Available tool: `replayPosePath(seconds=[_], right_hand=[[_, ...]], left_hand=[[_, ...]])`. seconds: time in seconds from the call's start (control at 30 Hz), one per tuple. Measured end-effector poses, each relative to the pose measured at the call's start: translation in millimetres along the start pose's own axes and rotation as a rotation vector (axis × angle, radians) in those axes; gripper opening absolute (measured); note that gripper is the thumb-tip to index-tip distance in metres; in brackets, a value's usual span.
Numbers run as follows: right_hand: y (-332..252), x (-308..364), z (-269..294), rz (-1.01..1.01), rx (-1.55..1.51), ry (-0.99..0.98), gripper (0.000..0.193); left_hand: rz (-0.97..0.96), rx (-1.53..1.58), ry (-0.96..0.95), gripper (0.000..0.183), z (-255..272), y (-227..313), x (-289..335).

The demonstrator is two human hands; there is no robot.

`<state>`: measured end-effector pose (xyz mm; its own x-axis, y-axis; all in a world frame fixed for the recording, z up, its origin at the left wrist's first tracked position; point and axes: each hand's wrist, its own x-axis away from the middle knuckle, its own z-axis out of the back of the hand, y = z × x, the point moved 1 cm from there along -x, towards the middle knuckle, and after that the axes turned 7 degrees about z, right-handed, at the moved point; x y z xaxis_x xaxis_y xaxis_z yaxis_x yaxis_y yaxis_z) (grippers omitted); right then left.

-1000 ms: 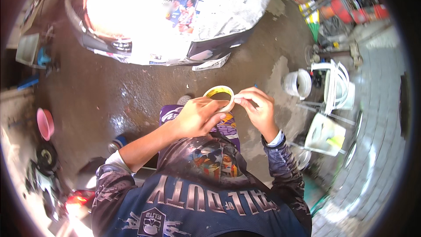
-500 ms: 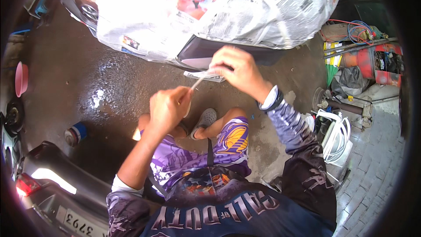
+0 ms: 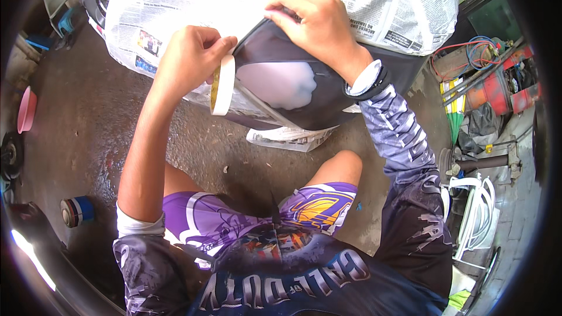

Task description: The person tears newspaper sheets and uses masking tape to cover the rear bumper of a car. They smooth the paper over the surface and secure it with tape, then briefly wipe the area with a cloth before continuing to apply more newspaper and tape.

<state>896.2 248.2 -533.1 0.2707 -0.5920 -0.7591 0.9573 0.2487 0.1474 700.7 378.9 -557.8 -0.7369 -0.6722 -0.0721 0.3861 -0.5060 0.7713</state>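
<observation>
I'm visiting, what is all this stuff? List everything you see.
Tape roll: one, cream and yellow, upper centre
Car panel: one, dark grey, upper centre
Newspaper: several sheets, mostly white, top
Basin: one, pink, far left
Wheel: one, black, left edge
Cylindrical container: one, blue and dark, lower left
Coiled tubing: one bundle, white, lower right
Equipment: several pieces, partly red, right
Shorts: one pair, purple, below centre
Left grip: one, bare, holding tape roll
Right grip: one, bare, at panel edge

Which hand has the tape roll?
The left hand: the tape roll hangs at its grip. The right hand, farther right at the newspaper, is apart from the roll.
</observation>
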Motion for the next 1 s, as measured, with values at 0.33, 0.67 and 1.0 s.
replayPosePath(seconds=[0.33, 0.67, 1.0], right_hand=[[-12, 0, -7, -0.14, 0.05, -0.16, 0.019], [-13, 5, -13, -0.036, 0.251, -0.141, 0.015], [-16, 10, -14, -0.008, 0.298, -0.117, 0.015]], left_hand=[[-0.152, 0.016, -0.049, 0.038, 6, -16, -13], [-0.131, -0.027, -0.058, 0.037, -4, -15, -28], [-0.11, -0.031, -0.074, 0.035, -6, -10, -26]])
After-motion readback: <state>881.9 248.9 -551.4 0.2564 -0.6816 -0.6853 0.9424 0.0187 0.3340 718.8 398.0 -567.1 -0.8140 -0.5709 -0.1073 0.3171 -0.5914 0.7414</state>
